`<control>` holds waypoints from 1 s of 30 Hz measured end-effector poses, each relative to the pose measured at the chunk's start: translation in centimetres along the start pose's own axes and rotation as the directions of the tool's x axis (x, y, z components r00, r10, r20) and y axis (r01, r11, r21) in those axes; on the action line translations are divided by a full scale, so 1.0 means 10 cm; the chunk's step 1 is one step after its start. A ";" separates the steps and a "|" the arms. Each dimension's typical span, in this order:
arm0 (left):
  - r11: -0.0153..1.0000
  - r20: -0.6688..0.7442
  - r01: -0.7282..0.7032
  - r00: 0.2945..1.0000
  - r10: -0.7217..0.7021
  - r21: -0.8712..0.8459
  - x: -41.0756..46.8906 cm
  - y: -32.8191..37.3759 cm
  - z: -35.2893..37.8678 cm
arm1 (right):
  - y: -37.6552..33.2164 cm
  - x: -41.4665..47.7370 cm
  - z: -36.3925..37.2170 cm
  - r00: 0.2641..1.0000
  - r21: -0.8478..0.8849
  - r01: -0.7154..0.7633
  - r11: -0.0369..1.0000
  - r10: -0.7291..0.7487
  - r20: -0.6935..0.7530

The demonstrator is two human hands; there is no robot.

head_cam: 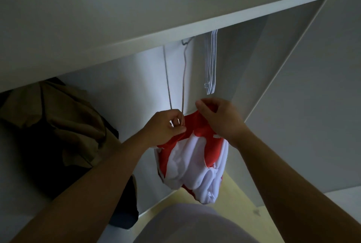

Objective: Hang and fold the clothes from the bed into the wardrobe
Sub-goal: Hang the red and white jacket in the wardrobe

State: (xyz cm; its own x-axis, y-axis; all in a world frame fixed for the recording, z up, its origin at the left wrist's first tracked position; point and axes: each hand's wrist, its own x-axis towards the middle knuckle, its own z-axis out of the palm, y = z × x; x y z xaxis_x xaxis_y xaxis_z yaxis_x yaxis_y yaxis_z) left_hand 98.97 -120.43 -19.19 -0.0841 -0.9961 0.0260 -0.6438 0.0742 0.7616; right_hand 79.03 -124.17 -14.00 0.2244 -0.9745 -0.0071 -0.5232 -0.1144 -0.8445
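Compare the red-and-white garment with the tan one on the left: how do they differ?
Colour: the red-and-white garment is bright red and white; the tan garment is dull brown. Handling: the left hand and right hand both grip the red-and-white garment; no hand touches the tan garment. Both are rumpled, below the shelf.

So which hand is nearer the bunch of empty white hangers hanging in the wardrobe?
Right. The right hand sits just below the white hangers, pinching the red-and-white garment; the left hand is further left, gripping a thin hanger.
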 end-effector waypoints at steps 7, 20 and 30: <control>0.926 0.258 -0.231 0.954 0.155 0.298 -0.12 -0.11 0.25 | 0.05 0.04 -0.08 0.996 0.101 -0.068 0.993 0.073 -0.054; 0.980 0.347 -0.022 0.937 -0.048 0.196 0.13 -0.12 0.21 | 0.36 -0.35 -0.82 0.990 0.131 -0.133 0.982 0.139 -0.035; 0.875 0.577 -0.189 0.808 -0.120 0.446 0.59 -0.31 0.15 | 0.27 -0.66 -1.25 0.985 0.094 -0.041 0.995 0.025 0.169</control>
State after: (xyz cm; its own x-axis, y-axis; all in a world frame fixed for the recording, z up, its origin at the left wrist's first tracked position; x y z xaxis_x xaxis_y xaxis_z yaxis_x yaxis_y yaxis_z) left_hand 99.34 -126.44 -22.37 -0.4296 -0.7865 -0.4437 -0.8866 0.2740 0.3726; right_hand 65.86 -120.43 -9.60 0.3472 -0.9303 -0.1186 -0.4524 -0.0553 -0.8901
